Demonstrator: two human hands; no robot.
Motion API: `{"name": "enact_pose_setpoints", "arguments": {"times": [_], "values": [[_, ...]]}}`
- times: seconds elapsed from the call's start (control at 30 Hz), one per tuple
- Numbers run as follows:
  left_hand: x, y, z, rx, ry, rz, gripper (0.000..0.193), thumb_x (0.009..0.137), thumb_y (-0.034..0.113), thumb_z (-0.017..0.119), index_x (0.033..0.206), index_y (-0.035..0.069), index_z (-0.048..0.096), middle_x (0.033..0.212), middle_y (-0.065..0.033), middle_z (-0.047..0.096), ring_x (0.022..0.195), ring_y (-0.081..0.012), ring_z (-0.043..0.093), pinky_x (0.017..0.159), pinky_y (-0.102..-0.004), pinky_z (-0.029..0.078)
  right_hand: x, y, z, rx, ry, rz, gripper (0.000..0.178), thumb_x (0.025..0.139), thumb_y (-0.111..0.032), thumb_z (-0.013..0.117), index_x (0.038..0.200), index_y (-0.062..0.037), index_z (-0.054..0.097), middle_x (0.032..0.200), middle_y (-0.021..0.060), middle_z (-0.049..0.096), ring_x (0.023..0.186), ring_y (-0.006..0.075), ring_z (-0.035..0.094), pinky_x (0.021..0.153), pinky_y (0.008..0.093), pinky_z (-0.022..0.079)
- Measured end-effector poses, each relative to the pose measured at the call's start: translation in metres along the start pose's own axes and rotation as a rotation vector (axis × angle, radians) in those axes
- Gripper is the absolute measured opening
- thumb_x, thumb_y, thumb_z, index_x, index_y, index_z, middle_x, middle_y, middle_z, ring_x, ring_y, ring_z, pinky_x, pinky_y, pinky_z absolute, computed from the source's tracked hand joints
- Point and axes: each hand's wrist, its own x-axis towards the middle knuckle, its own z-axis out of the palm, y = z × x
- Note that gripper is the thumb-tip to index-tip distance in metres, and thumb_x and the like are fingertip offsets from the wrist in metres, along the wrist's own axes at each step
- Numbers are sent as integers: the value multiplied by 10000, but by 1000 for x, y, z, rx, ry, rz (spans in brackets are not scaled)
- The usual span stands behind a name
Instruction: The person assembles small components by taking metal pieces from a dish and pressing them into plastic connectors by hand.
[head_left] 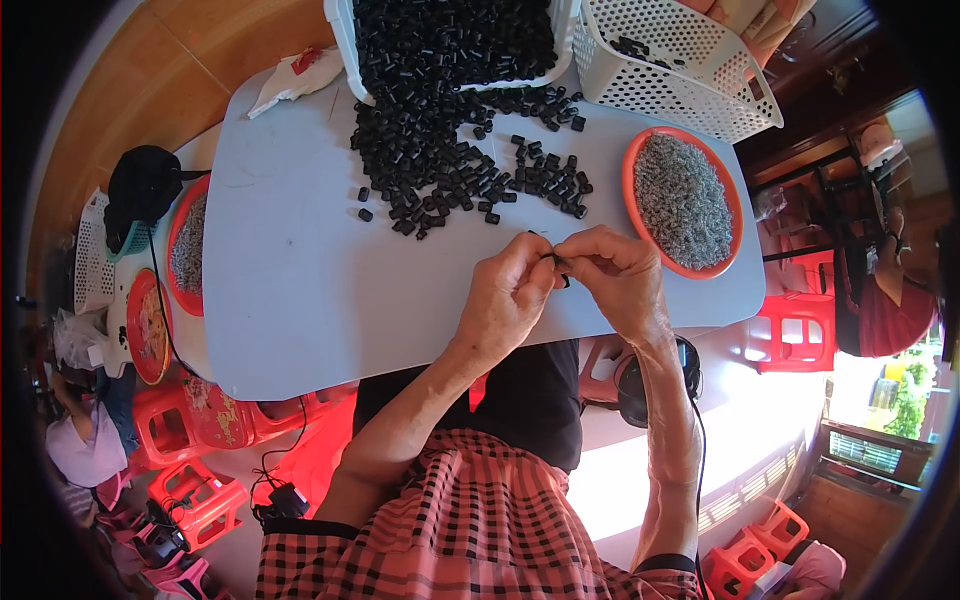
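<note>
My left hand and my right hand meet above the near part of the grey-blue table. Between their pinched fingertips is a small black plastic piece, mostly covered by the fingers. Both hands are closed on it; whether a second tiny part is there too, I cannot make out. Beyond the hands, a heap of similar black plastic pieces spreads over the tabletop. To the right of my right hand stands an orange-red bowl filled with small clear-grey parts.
At the far edge, a white tub brims with black pieces, beside a white perforated basket. A crumpled white bag lies far left. Another table at left carries red bowls and a black cap. Red stools stand around.
</note>
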Motion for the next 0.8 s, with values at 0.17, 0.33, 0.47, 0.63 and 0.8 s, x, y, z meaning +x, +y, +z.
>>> {"name": "enact_pose_setpoints", "arguments": {"times": [0.17,0.33,0.47,0.63,0.8], "values": [[0,1,1,-46,11,-63,66,907,32,497,916,-14,544,680,-77,629,616,-89,588,571,-249,476,-7,-11,13,-308,128,-200,175,762,117,595,861,7,688,783,68,654,740,129,661,677,258,535],[-1,0,0,30,40,72,69,913,29,489,922,-17,540,673,-97,612,599,-132,599,566,-271,484,-9,-3,12,-144,112,-102,153,785,106,604,893,26,676,806,73,663,740,129,658,665,254,531],[-6,6,-1,110,-18,39,84,921,38,498,967,-15,543,714,-53,619,670,-87,592,624,-242,487,-1,4,1,86,15,48,141,804,103,605,920,47,663,830,78,667,748,130,655,689,252,534],[-3,4,0,88,6,72,64,902,22,490,928,-21,529,670,-113,608,597,-149,604,564,-281,486,-3,9,5,17,48,-65,155,787,112,595,897,32,670,834,82,667,733,135,657,672,251,531],[-1,2,-2,16,2,49,76,903,25,481,928,-23,535,675,-112,614,603,-146,606,570,-284,487,-8,-6,15,-419,125,-342,210,743,120,597,905,12,676,835,99,667,694,144,661,631,252,529]]}}
